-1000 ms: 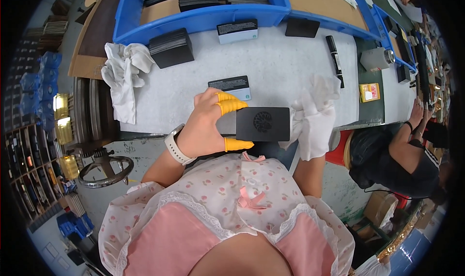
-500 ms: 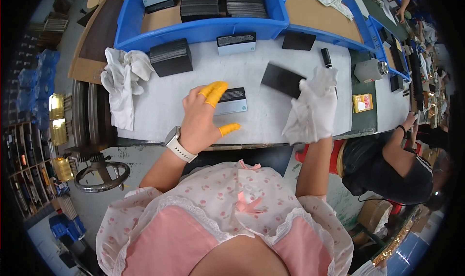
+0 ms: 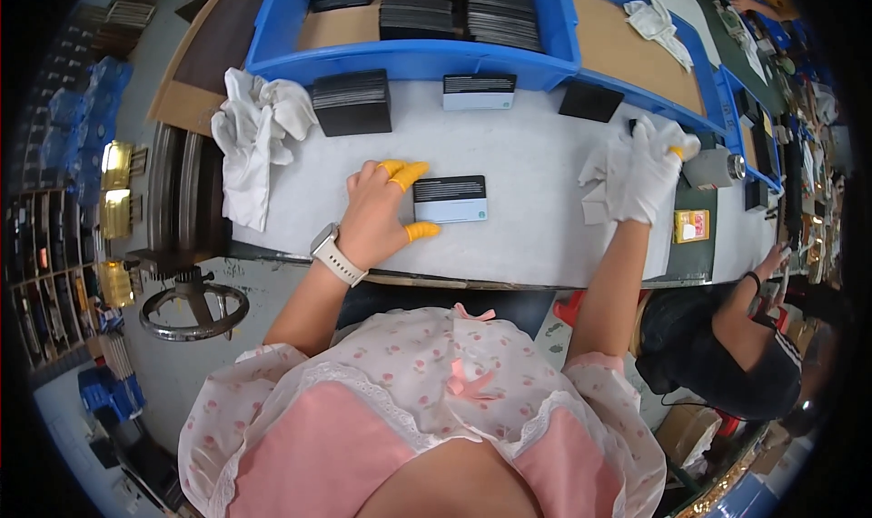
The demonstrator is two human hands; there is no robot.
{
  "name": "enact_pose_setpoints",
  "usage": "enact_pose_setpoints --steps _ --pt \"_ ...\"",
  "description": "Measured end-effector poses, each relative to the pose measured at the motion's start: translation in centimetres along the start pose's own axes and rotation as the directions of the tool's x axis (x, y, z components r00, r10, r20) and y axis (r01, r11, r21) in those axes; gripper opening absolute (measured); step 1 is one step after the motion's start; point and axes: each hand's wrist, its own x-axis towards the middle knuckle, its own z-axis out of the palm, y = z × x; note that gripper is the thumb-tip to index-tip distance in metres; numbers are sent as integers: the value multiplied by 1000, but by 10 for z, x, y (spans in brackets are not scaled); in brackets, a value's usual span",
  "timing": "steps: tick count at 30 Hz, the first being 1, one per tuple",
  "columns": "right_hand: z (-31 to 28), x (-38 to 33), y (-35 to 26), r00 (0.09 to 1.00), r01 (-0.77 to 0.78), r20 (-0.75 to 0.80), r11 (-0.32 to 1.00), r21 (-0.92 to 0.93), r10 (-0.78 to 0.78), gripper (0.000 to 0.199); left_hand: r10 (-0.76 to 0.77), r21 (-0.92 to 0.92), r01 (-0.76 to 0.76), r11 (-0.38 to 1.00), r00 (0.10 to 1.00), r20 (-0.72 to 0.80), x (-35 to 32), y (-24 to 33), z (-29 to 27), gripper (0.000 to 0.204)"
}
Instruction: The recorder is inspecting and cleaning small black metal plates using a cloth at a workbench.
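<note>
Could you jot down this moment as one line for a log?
left hand: bare, yellow finger cots, touching card box | right hand: white glove, holding cloth, far right of table

Two hands, left hand with three yellow finger cots, right hand in one white glove, one card by the left hand, one card and one black stack beyond it, one white cloth left of it, two blue trays.
</note>
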Motion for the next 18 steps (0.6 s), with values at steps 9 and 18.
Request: enact_pose_setpoints --steps 9,18 --pt "15 -104 -94 974 -205 -120 972 -118 191 67 44 -29 -44 999 999 -15 0 0 -4 67" --pt "83 -166 -116 823 -397 439 918 -7 359 51 137 -192 -157 969 984 -114 -3 27 -11 65"
